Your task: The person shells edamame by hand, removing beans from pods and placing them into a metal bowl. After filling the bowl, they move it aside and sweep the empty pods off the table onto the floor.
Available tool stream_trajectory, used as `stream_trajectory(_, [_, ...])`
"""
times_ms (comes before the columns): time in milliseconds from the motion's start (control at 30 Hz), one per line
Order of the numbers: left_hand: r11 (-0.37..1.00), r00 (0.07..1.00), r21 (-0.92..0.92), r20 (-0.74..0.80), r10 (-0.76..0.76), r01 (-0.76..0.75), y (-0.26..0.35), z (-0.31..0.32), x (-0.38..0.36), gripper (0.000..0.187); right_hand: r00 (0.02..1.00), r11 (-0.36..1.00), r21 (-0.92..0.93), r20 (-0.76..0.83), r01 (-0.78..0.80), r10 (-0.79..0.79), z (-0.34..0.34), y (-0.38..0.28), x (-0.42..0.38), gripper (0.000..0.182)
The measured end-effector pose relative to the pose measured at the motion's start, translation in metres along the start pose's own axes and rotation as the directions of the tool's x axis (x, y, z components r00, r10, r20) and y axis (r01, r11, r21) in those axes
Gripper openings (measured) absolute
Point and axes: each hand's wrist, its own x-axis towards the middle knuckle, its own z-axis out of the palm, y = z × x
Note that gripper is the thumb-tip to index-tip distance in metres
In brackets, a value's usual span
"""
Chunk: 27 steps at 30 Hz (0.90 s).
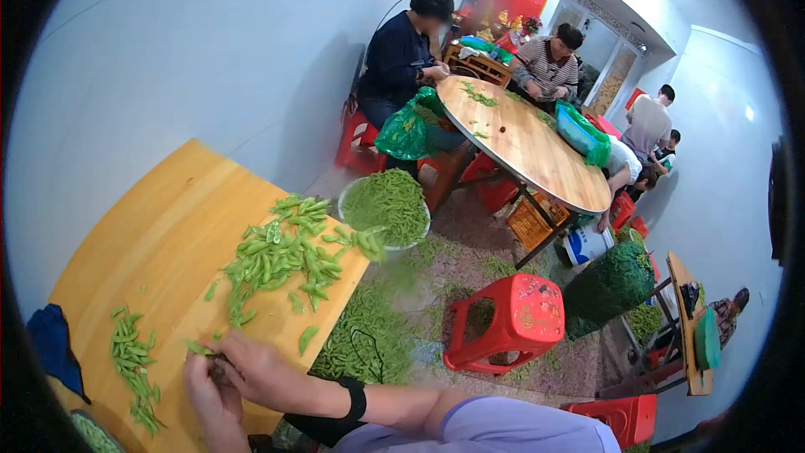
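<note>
Both hands meet at the near edge of the wooden table (159,226), pinching one green pod (199,348). The pod's long axis runs roughly left-right, its free end poking left past the fingers of the left hand (210,390) and right hand (256,369).

Red stool (507,321) on littered floor; bowl (386,211) heaped with pods; two people at round table (537,151).

A restaurant back room — round tables (537,147), plastic stools (503,319), heaped bean pods (285,256).

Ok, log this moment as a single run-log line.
left hand: meets right at green pod | right hand: on pod | pod pile | wooden table | basin of pods
</note>
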Motion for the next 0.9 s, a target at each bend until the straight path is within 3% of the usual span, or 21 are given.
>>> stream_trajectory(100, [0.999,0.997,-0.037,-0.076,-0.025,0.023,-0.004,0.003,0.001,0.013,0.999,0.999,0.029,-0.041,-0.028,0.029,-0.001,0.004,-0.001,0.023])
stream_trajectory(167, [0.999,1.000,-0.038,0.014,-0.010,0.011,-0.002,0.002,0.000,0.014,0.994,0.992,0.066,-0.033,-0.106,0.109,-0.007,0.008,0.003,0.018])
stream_trajectory(233, [0.996,0.999,-0.073,-0.021,0.049,-0.050,-0.001,0.010,-0.004,0.015,0.993,0.994,0.060,-0.058,-0.097,0.100,-0.009,0.010,0.005,0.012])
stream_trajectory(333, [1.000,0.996,-0.025,-0.084,0.016,-0.018,-0.001,0.007,-0.003,0.013,0.987,0.972,0.175,-0.004,-0.157,0.160,-0.018,0.003,0.011,0.012])
stream_trajectory(367, [0.992,0.997,0.112,-0.053,0.059,-0.053,0.002,0.004,-0.006,0.013,0.978,0.957,0.205,0.037,-0.207,0.204,-0.020,0.005,0.010,0.014])
stream_trajectory(400, [0.965,0.995,0.249,-0.027,0.097,-0.087,0.005,0.003,-0.009,0.014,0.924,0.894,0.237,0.139,-0.381,0.357,-0.025,0.008,0.013,0.020])
stream_trajectory(433, [0.958,0.995,0.273,-0.025,0.100,-0.089,0.007,0.003,-0.011,0.014,0.830,0.800,0.243,0.266,-0.549,0.490,-0.031,0.012,0.016,0.026])
stream_trajectory(500, [0.931,0.991,0.347,-0.029,0.130,-0.112,0.014,0.002,-0.015,0.015,0.845,0.873,0.056,0.285,-0.485,0.452,-0.036,0.019,0.020,0.032])
stream_trajectory(533, [0.912,0.989,0.389,-0.022,0.149,-0.129,0.016,0.001,-0.016,0.014,0.810,0.814,0.172,0.335,-0.555,0.481,-0.040,0.012,0.020,0.036])
stream_trajectory(600, [0.788,0.952,0.557,0.018,0.305,-0.263,0.014,-0.008,-0.014,0.012,0.765,0.694,0.341,0.409,-0.634,0.498,-0.045,-0.004,0.019,0.044])
stream_trajectory(633, [0.785,0.949,0.565,-0.013,0.316,-0.254,0.015,-0.009,-0.018,0.012,0.764,0.652,0.405,0.419,-0.641,0.491,-0.046,-0.008,0.019,0.048])
stream_trajectory(700, [0.582,0.888,0.726,0.085,0.452,-0.366,0.018,-0.004,-0.022,0.013,0.766,0.659,0.407,0.451,-0.633,0.458,-0.045,-0.015,0.023,0.053])
stream_trajectory(800, [0.419,0.839,0.803,0.176,0.514,-0.425,0.017,-0.003,-0.029,0.010,0.752,0.743,0.249,0.457,-0.621,0.476,-0.031,-0.015,0.029,0.043])
stream_trajectory(833, [0.324,0.814,0.832,0.232,0.533,-0.449,0.016,-0.002,-0.031,0.011,0.832,0.841,0.202,0.380,-0.501,0.404,-0.023,-0.007,0.029,0.035])
stream_trajectory(867, [0.325,0.813,0.833,0.229,0.535,-0.448,0.015,-0.003,-0.032,0.011,0.897,0.917,0.141,0.306,-0.373,0.318,-0.020,-0.004,0.029,0.027])
stream_trajectory(900, [0.261,0.796,0.843,0.278,0.538,-0.470,0.014,-0.005,-0.033,0.012,0.897,0.917,0.141,0.309,-0.373,0.317,-0.020,-0.004,0.028,0.027])
